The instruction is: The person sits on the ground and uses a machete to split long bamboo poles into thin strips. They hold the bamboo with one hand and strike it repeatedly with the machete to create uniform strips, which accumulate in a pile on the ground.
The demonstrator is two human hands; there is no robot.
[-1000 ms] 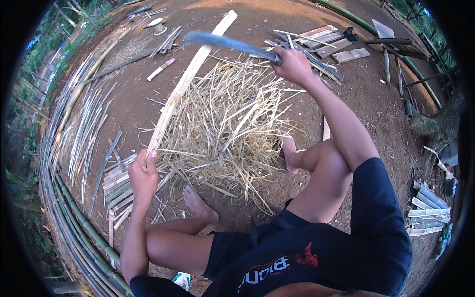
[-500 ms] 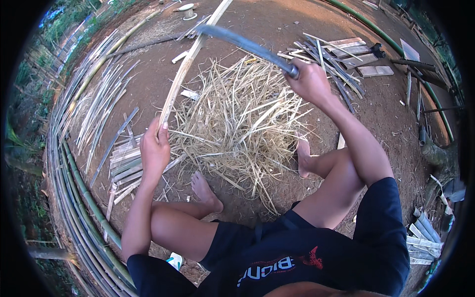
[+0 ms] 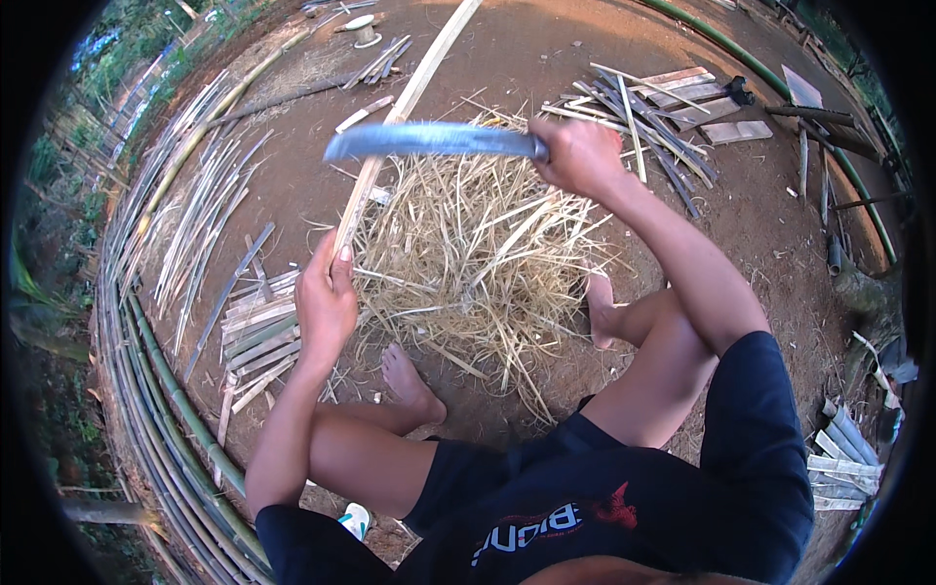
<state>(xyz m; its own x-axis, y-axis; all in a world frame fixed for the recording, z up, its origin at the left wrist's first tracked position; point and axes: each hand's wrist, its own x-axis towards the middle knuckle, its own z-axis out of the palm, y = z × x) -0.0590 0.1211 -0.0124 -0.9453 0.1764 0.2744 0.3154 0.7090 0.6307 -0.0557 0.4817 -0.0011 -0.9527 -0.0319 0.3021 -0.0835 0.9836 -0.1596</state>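
My left hand [image 3: 327,294] grips the lower end of a long pale bamboo strip [image 3: 417,86], which slants up and away to the far edge. A machete [image 3: 439,139] with a broad grey blade is in my right hand [image 3: 582,161], its fingers wrapped round the handle. The blade lies level and crosses over the strip above my left hand. Motion blurs the blade a little, and I cannot tell whether it touches the strip. Below both hands a heap of thin bamboo shavings [image 3: 468,244] spreads between my bare feet.
Split bamboo pieces [image 3: 261,331] lie stacked beside my left foot. Long bamboo poles [image 3: 175,390] run along the left side. Slats and boards [image 3: 673,107] lie at the far right. A flip-flop [image 3: 356,520] is near my left thigh.
The machete has come down along the strip toward me, its blade turning from slanted to nearly level. My left hand and the strip have shifted slightly right.
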